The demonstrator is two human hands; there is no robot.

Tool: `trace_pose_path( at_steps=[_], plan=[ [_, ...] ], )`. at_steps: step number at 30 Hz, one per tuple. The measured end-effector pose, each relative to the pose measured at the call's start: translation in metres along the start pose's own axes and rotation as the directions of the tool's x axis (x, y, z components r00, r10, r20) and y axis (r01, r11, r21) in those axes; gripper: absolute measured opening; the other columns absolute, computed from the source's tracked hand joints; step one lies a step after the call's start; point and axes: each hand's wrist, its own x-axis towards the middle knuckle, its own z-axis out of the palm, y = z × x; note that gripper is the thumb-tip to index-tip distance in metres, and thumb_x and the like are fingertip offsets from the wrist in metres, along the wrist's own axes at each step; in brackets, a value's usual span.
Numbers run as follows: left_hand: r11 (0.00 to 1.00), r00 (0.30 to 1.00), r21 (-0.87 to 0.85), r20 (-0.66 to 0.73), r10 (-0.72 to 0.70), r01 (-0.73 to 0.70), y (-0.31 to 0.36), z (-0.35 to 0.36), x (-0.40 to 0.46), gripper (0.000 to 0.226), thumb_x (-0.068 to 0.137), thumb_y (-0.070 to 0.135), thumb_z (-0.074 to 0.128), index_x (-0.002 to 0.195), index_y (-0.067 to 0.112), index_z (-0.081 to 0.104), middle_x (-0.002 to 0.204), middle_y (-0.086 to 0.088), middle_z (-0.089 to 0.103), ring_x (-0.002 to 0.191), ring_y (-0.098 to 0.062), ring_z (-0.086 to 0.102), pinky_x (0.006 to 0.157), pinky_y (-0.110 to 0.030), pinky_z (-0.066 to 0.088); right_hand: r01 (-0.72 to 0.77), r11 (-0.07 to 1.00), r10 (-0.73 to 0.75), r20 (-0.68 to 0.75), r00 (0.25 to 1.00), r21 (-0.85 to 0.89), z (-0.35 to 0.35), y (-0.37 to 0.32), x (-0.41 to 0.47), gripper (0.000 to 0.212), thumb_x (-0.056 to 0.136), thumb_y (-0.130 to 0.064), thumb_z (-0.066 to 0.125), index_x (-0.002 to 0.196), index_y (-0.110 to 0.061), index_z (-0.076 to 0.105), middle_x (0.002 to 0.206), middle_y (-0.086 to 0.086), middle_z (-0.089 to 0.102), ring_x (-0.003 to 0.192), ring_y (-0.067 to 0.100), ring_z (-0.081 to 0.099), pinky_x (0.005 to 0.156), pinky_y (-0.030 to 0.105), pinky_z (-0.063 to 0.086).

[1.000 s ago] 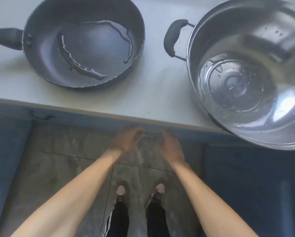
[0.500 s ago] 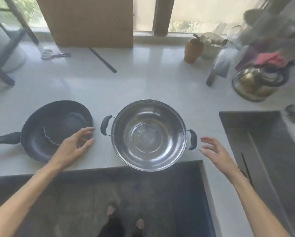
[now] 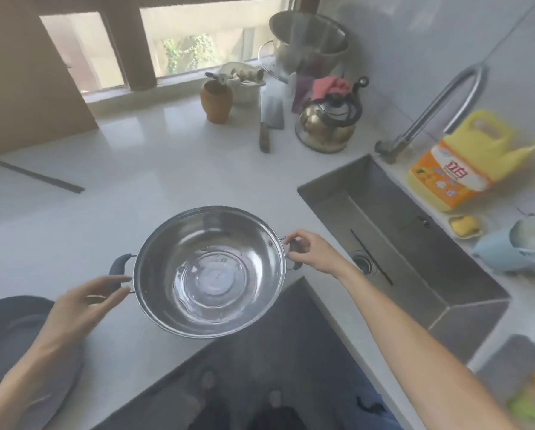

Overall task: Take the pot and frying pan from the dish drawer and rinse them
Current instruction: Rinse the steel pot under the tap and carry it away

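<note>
White kitchen table (image 3: 154,181), L-shaped, w/ window behind and a steel sink (image 3: 465,293) set in on the right. Round stainless-steel pot with two dark side handles (image 3: 208,271) sits near the table's front edge, a little water pooled in its base.

Change vs half a sec ago: both hands were hovering clear of the pot; now they've closed in. Right hand (image 3: 314,251) has its grip curled round the right handle, thumb and fingers pinching it. Left hand (image 3: 83,305) has fingers spread wide, tips just touching or just short of the left handle; can't tell which, not holding yet.

Dark non-stick frying pan (image 3: 8,342) is at far left on the table, mostly under my left forearm, untouched.

Meaning, as I read it: both items are out of the drawer, and a two-handed lift of the pot toward the sink and curved steel faucet (image 3: 440,107) looks imminent. Left grip must close first. Yellow detergent jug (image 3: 465,162) stands beside the sink.
</note>
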Motion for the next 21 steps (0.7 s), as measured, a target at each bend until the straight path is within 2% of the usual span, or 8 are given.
trace_pose_path(
  at_steps=[1,3,8,10,12,14,18,21],
  plan=[
    [0.999,0.999,0.017,0.018,0.036,-0.036,0.010,0.001,0.016,0.018,0.085,0.027,0.066,0.091,0.044,0.068,0.084,0.025,0.069,0.087,-0.015,0.066,0.071,-0.024,0.047,0.017,0.999,-0.014,-0.050,0.999,0.048,-0.012,0.001,-0.006,0.015,0.086,-0.002,0.061,0.092,-0.015,0.057,0.105,0.037,0.057,0.052,0.005,0.058,0.061,0.009,0.046],
    [0.993,0.993,0.044,0.034,0.112,-0.113,0.040,0.010,0.048,0.017,0.086,0.028,0.067,0.090,0.044,0.067,0.088,0.022,0.069,0.088,-0.018,0.067,0.069,-0.021,0.047,0.025,0.993,-0.008,-0.150,0.989,0.116,-0.037,0.005,-0.024,0.013,0.087,0.000,0.061,0.092,-0.011,0.058,0.095,0.037,0.054,0.051,0.004,0.054,0.060,0.009,0.047],
    [0.945,0.938,0.070,0.169,0.304,-0.319,0.138,0.072,0.115,0.016,0.086,0.020,0.066,0.095,0.034,0.067,0.088,-0.001,0.069,0.081,-0.023,0.067,0.057,-0.003,0.039,-0.005,0.981,0.088,-0.422,0.902,0.193,-0.094,0.046,-0.080,0.012,0.083,0.002,0.065,0.092,-0.006,0.062,0.084,0.002,0.063,0.063,0.014,0.056,0.059,0.014,0.050],
    [0.914,0.901,0.092,0.237,0.364,-0.394,0.179,0.107,0.137,0.022,0.086,0.021,0.066,0.089,0.043,0.064,0.087,0.004,0.068,0.077,-0.020,0.066,0.062,-0.007,0.042,-0.022,0.979,0.126,-0.522,0.844,0.201,-0.115,0.067,-0.103,0.014,0.082,0.000,0.067,0.092,-0.008,0.063,0.084,-0.002,0.065,0.071,0.012,0.060,0.064,0.010,0.048],
    [0.882,0.861,0.113,0.303,0.408,-0.458,0.214,0.146,0.157,0.030,0.084,0.024,0.067,0.082,0.053,0.061,0.084,0.005,0.067,0.077,-0.021,0.064,0.075,-0.024,0.049,-0.038,0.970,0.176,-0.593,0.785,0.238,-0.136,0.089,-0.127,0.014,0.082,0.001,0.066,0.092,-0.008,0.063,0.084,-0.002,0.066,0.070,0.007,0.063,0.066,0.013,0.049],
    [0.843,0.820,0.141,0.362,0.444,-0.519,0.248,0.184,0.172,0.032,0.083,0.027,0.068,0.083,0.058,0.060,0.079,0.006,0.066,0.077,-0.026,0.061,0.078,-0.037,0.050,-0.068,0.962,0.226,-0.627,0.745,0.265,-0.156,0.111,-0.145,0.014,0.082,0.003,0.064,0.089,-0.009,0.062,0.085,0.002,0.067,0.061,0.004,0.063,0.065,0.015,0.049],
    [0.763,0.735,0.195,0.492,0.467,-0.616,0.300,0.262,0.194,0.021,0.082,0.032,0.069,0.092,0.049,0.061,0.072,0.012,0.065,0.072,-0.020,0.058,0.073,-0.036,0.048,-0.119,0.943,0.306,-0.675,0.671,0.310,-0.191,0.159,-0.163,0.021,0.081,0.003,0.065,0.082,-0.018,0.061,0.087,0.003,0.065,0.061,-0.001,0.061,0.061,0.004,0.043],
    [0.699,0.701,0.282,0.568,0.430,-0.657,0.321,0.315,0.211,0.023,0.082,0.037,0.067,0.105,0.040,0.062,0.075,0.008,0.059,0.080,-0.024,0.059,0.073,-0.034,0.045,-0.154,0.931,0.349,-0.682,0.643,0.331,-0.205,0.200,-0.161,0.019,0.080,-0.002,0.067,0.084,-0.020,0.062,0.087,-0.007,0.068,0.071,0.006,0.058,0.066,0.002,0.041]
  ],
)
